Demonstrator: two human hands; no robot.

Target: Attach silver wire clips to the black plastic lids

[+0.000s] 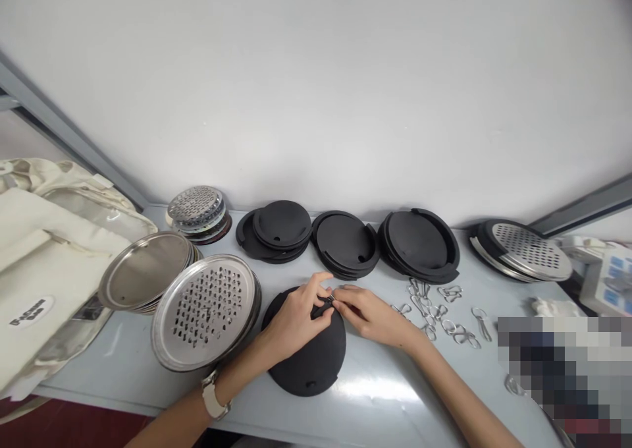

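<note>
A round black disc point(311, 362) lies on the table in front of me, with a small hole near its front rim. My left hand point(299, 313) rests over its far part, thumb and index finger closed on a black piece at the disc's far edge. From the right, my right hand point(363, 311) pinches a small shiny metal wire piece point(332, 297) against that same edge. The fingers hide most of the contact. Loose metal snap hooks and rings point(437, 313) lie to the right of my right hand.
Round metal graters point(205, 313) and plain metal discs point(148, 270) are stacked at left, beside a cream bag point(59, 263). Behind are small graters point(196, 203) and stacked black discs point(281, 224), point(345, 240), point(417, 240). More graters point(530, 250) stand back right, near a blurred area.
</note>
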